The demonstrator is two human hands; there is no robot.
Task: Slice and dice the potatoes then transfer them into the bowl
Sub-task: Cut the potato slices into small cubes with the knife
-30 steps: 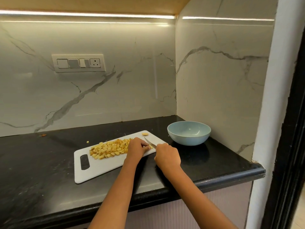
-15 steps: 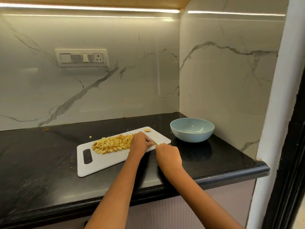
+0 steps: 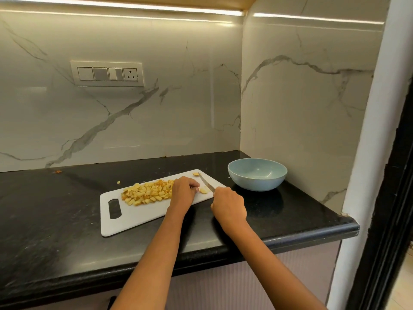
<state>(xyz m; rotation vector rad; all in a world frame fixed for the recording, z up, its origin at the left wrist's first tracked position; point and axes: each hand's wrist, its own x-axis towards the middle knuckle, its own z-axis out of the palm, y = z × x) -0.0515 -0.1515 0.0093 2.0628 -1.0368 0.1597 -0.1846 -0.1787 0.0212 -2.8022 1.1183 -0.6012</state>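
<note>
I see my left hand (image 3: pixel 184 190) curled on the cutting board (image 3: pixel 143 214), fingertips pinning a pale potato piece (image 3: pixel 203 190). My right hand (image 3: pixel 228 205) grips the knife (image 3: pixel 206 182), blade angled just beside that piece. Diced potato (image 3: pixel 148 192) is heaped on the board; the blue bowl (image 3: pixel 257 174) sits on the counter (image 3: pixel 55 211) to the right.
</note>
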